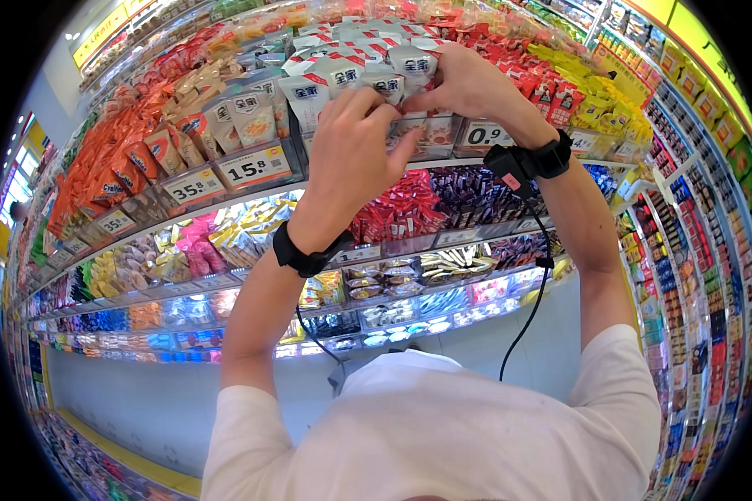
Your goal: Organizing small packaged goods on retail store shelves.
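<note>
Small white snack packets with red-striped tops and dark printing stand packed together in a clear shelf bin. My right hand comes in from the right, its thumb and fingers around the edge of a front packet. Its fingertips are partly hidden behind that packet. My left hand is in front of the same row, back of the hand up. Its bent fingers reach the packet fronts beside another upright packet, and its thumb stands apart. Both wrists wear black bands; the right one carries a small black device with a cable.
Left of the bin are grey-white pouches and orange packets. Red packets and yellow packets are on the right. Price tags line the shelf's front edge. Lower shelves hold wrapped sweets. A white rail juts out at the right.
</note>
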A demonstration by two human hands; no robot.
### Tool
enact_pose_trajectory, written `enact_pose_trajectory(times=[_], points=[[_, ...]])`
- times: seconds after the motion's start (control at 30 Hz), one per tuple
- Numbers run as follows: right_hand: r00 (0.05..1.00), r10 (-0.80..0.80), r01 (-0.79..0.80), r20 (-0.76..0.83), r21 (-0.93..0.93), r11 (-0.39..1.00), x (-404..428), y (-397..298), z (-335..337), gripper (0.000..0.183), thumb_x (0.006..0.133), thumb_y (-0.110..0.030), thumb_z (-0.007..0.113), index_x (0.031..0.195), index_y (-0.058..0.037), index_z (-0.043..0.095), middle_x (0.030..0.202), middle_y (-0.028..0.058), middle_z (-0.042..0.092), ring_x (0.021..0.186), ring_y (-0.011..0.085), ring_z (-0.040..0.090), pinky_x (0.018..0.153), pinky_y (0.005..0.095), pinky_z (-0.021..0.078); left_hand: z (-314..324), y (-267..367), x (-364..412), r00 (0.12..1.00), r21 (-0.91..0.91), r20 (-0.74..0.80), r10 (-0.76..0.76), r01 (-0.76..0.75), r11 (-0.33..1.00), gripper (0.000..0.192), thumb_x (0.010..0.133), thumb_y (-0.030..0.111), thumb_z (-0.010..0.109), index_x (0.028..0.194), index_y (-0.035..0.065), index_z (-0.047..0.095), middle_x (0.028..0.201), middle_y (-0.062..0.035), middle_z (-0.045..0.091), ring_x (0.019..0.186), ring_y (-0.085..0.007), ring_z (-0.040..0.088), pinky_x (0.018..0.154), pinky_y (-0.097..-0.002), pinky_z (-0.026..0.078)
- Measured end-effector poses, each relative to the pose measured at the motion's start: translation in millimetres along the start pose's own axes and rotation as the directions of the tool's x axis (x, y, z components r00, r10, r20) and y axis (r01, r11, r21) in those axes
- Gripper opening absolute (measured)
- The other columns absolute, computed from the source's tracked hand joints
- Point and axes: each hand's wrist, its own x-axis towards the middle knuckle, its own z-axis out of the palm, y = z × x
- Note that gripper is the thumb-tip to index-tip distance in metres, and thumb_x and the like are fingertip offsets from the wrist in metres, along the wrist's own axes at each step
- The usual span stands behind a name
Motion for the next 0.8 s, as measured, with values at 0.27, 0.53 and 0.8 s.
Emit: enact_pose_trajectory(times=[0.27, 0.53, 0.8], points=[[0.927, 0.096, 0.039, -0.362, 0.348, 0.937, -52.8, -23.3, -81.5, 0.021, 0.087, -0.019, 0.081, 0.088, 0.0000, 0.072, 0.080, 0.0048, 0.071, 0.080, 0.0154, 0.068, 0.070, 0.0321, 0.0525, -9.2, 2.6, 6.8, 0.996, -0.025, 0.084, -0.042, 0.045, 0.999, 0.022, 0.084, 0.021, 0.081, 0.092, 0.0021, 0.073, 0.094, -0.0094, 0.067, 0.097, -0.0322, 0.066, 0.082, -0.0405, 0.053], [0.862, -0.019, 0.182, -0.506, 0.275, 0.944, -66.4, 54.5, -90.0, 0.034, 0.088, -0.026, 0.084, 0.105, 0.0019, 0.076, 0.102, 0.0068, 0.076, 0.091, 0.0122, 0.070, 0.081, 0.0286, 0.0535, 1.8, -19.4, 93.4, 0.918, 0.186, 0.316, 0.241, -0.309, 0.933, 0.053, 0.077, 0.020, 0.084, 0.123, 0.0058, 0.063, 0.125, -0.0115, 0.065, 0.117, -0.0336, 0.062, 0.097, -0.0477, 0.051], [0.872, -0.047, 0.299, -0.488, 0.453, 0.840, -86.2, 65.2, -72.1, 0.033, 0.089, -0.021, 0.083, 0.111, 0.0022, 0.075, 0.102, 0.0084, 0.077, 0.088, 0.0115, 0.070, 0.079, 0.0274, 0.0541, 43.7, -12.4, 97.3, 0.874, 0.495, 0.481, 0.071, -0.338, 0.800, 0.091, 0.062, 0.028, 0.092, 0.140, 0.0065, 0.050, 0.123, -0.0095, 0.066, 0.125, -0.0276, 0.058, 0.099, -0.0500, 0.049]])
